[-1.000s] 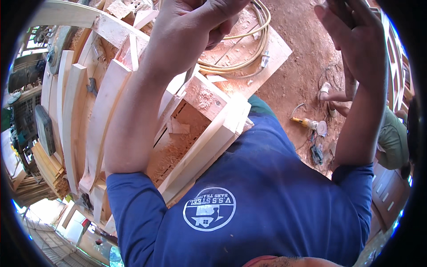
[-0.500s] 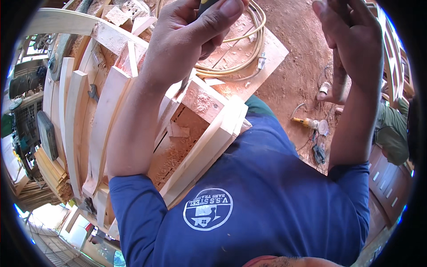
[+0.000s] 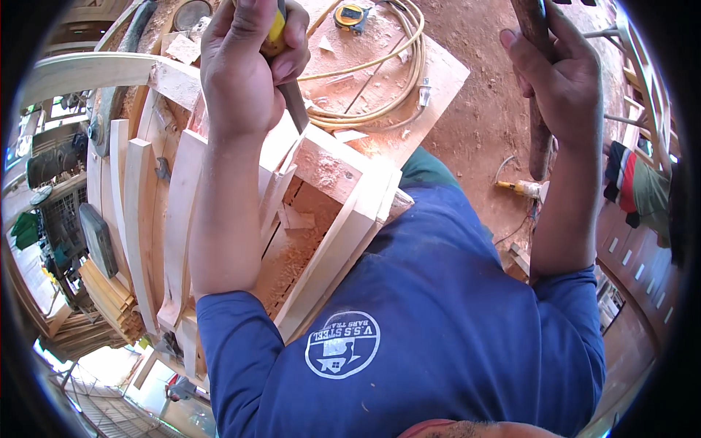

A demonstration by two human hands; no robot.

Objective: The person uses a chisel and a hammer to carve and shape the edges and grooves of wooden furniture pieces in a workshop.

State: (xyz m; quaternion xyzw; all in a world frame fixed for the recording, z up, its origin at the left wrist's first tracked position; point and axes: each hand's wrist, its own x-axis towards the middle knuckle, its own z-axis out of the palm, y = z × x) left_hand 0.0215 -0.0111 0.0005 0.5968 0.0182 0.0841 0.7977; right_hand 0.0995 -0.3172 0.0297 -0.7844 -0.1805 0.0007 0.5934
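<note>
My left hand (image 3: 248, 69) is closed around the yellow-and-black handle of a chisel (image 3: 294, 108). The chisel's flat metal blade slants down toward the end of a pale wooden frame (image 3: 321, 164), which is dusted with shavings. Whether the blade's tip touches the wood, I cannot tell. On the right, raised over the ground, my right hand (image 3: 558, 87) grips a tool with a dark wooden handle (image 3: 539, 150). The upper end of that tool runs out of the picture, so its kind is unclear.
A coiled yellow cable (image 3: 420, 62) and a tape measure (image 3: 351, 16) lie on a board beyond the frame. Curved timber pieces (image 3: 139, 219) and a wrench (image 3: 162, 169) are on the left. A yellow power tool (image 3: 520, 187) rests on the ground; another person (image 3: 650, 201) is at far right.
My left hand has shifted left and lower in the view, showing more of the chisel. My right hand has moved left, with its tool's handle now more upright. The tape measure has come into view.
</note>
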